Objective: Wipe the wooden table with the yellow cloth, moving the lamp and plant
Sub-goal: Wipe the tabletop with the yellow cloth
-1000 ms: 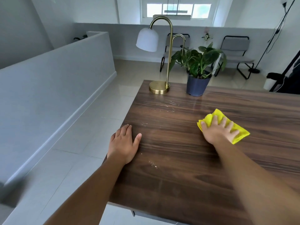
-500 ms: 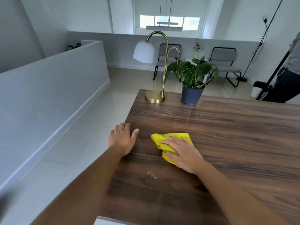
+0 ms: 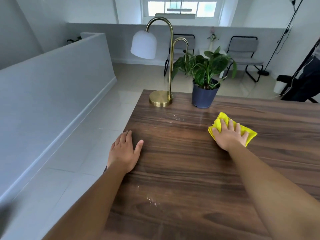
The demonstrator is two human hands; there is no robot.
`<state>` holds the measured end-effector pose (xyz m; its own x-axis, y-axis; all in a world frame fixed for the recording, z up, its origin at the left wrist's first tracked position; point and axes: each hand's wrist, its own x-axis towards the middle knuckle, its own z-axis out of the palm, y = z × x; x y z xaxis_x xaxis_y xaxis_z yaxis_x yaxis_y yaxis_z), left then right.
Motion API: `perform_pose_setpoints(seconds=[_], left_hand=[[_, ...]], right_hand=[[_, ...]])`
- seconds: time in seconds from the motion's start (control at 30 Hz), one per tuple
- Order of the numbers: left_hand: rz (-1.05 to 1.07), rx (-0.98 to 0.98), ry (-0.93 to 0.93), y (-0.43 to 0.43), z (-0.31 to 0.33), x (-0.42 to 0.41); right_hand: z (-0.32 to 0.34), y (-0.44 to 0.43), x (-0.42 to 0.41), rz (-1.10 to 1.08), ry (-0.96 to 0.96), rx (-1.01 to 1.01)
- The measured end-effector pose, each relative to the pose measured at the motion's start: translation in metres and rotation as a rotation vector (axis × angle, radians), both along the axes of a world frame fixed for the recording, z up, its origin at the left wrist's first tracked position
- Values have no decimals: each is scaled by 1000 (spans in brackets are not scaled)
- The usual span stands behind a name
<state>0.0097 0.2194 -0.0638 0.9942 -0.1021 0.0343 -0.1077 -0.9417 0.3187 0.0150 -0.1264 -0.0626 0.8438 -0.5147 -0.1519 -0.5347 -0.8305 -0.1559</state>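
Observation:
My right hand [image 3: 229, 135] presses flat on the folded yellow cloth [image 3: 220, 121], right of centre on the dark wooden table [image 3: 181, 170]. My left hand [image 3: 123, 151] rests palm down, fingers apart, at the table's left edge and holds nothing. A brass lamp [image 3: 161, 100] with a white shade stands at the far left corner. Beside it, to the right, a green plant in a dark blue pot [image 3: 204, 96] sits near the far edge, just beyond the cloth. Faint pale smears show in front of the lamp and near the front of the table.
A low white wall [image 3: 57, 80] runs along the left, with tiled floor between it and the table. Beyond the table stand two grey chairs [image 3: 244, 51] against a half wall. A person's dark-clad figure [image 3: 308, 80] and a floor lamp stand are at the far right.
My right hand has swept the cloth from the left-centre of the table, near my left hand, back to the right. My left hand, the lamp and the plant stay put.

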Motion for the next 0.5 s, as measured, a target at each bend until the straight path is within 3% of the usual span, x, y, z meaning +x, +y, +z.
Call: perform_pose_setpoints(seconds=[0.13, 0.33, 0.5], left_hand=[[15, 10, -2, -1, -1, 4], [37, 1, -8, -1, -3, 4], [36, -10, -13, -1, -3, 3]], right_hand=[[2, 54, 49, 150, 5, 35], [3, 156, 51, 699, -63, 29], [6, 97, 20, 962, -128, 198]])
